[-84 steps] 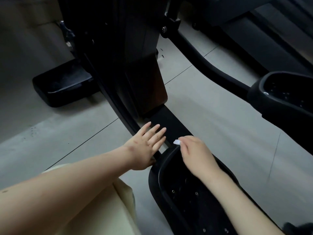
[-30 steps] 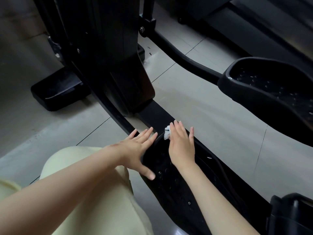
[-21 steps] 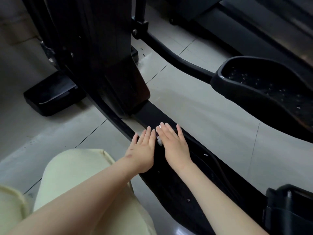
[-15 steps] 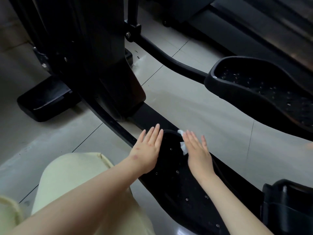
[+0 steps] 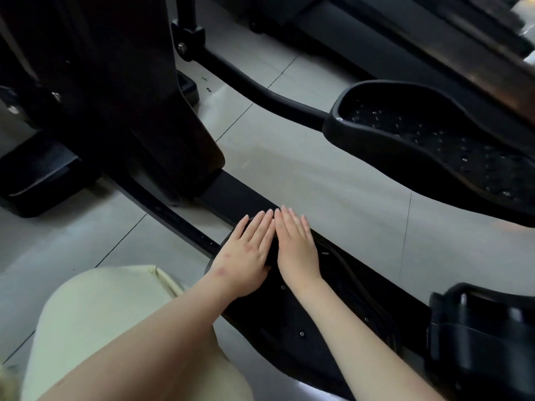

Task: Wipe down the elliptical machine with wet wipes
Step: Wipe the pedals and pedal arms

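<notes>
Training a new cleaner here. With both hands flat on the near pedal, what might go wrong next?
The near pedal hangs on a moving linkage; with the left hand and right hand pressing its front end, it may shift and pinch fingertips against the rail. No wipe shows under either hand, so it may be bunched and cleaning little.

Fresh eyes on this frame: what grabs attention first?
The left hand and right hand, flat and side by side on the front end of the near pedal, centre frame. Next, the studded far pedal at right and the dark column upper left.
</notes>
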